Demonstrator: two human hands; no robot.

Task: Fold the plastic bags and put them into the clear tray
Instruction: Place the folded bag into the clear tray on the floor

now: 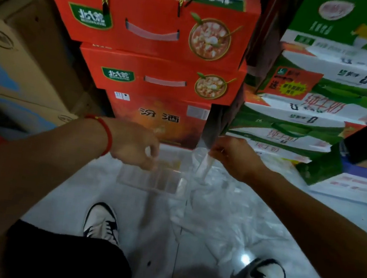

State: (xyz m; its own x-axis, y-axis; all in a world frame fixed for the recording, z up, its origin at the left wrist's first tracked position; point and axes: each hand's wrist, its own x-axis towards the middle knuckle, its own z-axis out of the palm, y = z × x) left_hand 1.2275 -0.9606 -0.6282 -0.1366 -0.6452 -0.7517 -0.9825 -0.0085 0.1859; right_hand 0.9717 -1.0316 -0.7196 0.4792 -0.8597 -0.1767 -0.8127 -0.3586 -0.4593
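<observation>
1. Up at twelve o'clock I see stacked red cartons [158, 41], and green-and-white cartons [325, 93] fill the one to three o'clock side; brown cardboard boxes [20, 50] stand at nine to ten o'clock.
2. Below them the pale glossy floor [153, 229] runs toward six o'clock, where two black-and-white shoes [102, 221] are planted.
3. A heap of clear plastic bags [226, 215] lies crumpled on the floor right of centre, spreading toward four o'clock.
4. The clear tray [151, 176] sits on the floor at centre, just left of the heap and touching its edge.
5. My right hand [234, 157] pinches a stretched strip of clear bag [204, 165] between thumb and fingers; the strip hangs down into the heap.
6. My left hand [134, 146], with a red cord [105, 132] at the wrist, hovers over the tray's far end, fingers curled; something pale shows at the fingertips, but I cannot tell whether the grip holds it.
</observation>
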